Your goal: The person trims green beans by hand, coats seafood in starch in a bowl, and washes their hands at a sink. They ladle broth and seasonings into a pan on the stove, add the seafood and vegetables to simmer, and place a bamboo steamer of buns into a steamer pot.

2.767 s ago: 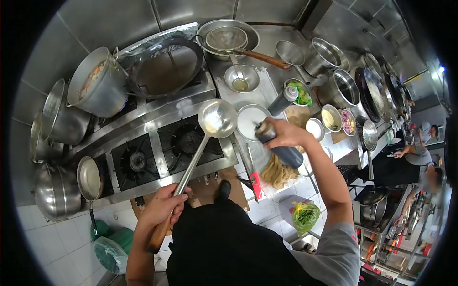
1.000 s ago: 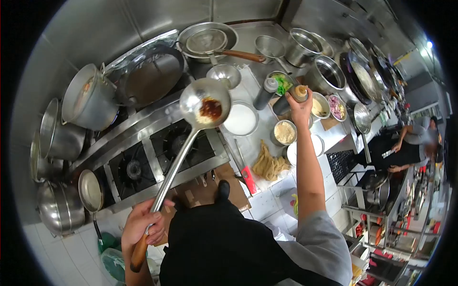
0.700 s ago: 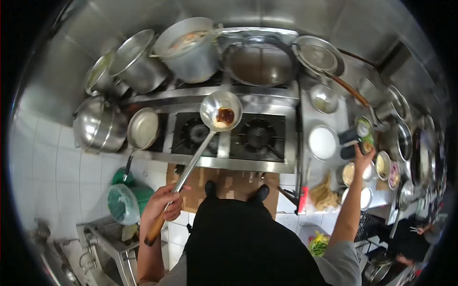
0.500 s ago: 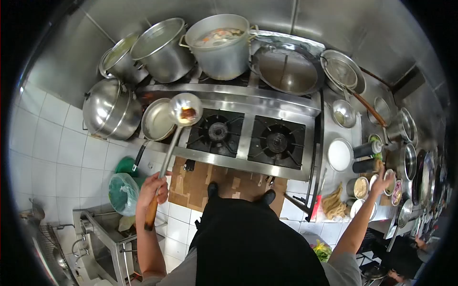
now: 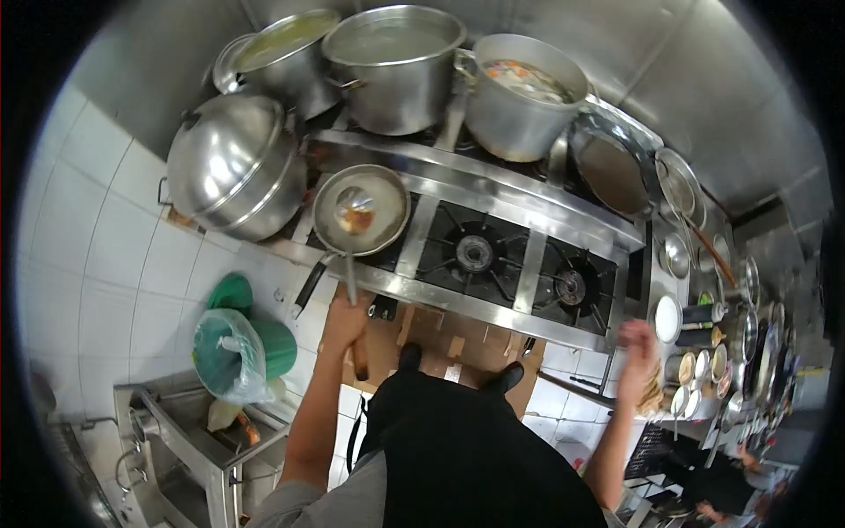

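Note:
My left hand (image 5: 345, 326) is wrapped round the handle of a ladle (image 5: 350, 273), whose wooden end sticks out below the fist. The ladle's bowl holds something reddish-brown and sits inside a frying pan (image 5: 387, 195), over pale liquid or a pale base; I cannot tell which. The pan rests on the left burner, its black handle (image 5: 310, 288) pointing toward me beside the ladle. Off to the right, my right hand (image 5: 637, 361) is raised near the stove's right front corner and a tan cloth (image 5: 652, 394). Motion smears its fingers, and no object shows in it.
Two more burners (image 5: 475, 253) lie right of the pan. Behind stand large stockpots (image 5: 396, 88), a pot with broth and vegetables (image 5: 526, 114) and a wok (image 5: 613, 176). A domed steamer (image 5: 233, 167) is at left, above a green lined bin (image 5: 268, 352). Bowls and bottles (image 5: 700, 314) crowd the right counter.
The ladle has gone from above the stove, beside the pan, down into the pan. My right hand has drawn back from the bottles and containers. The view has shifted toward the left.

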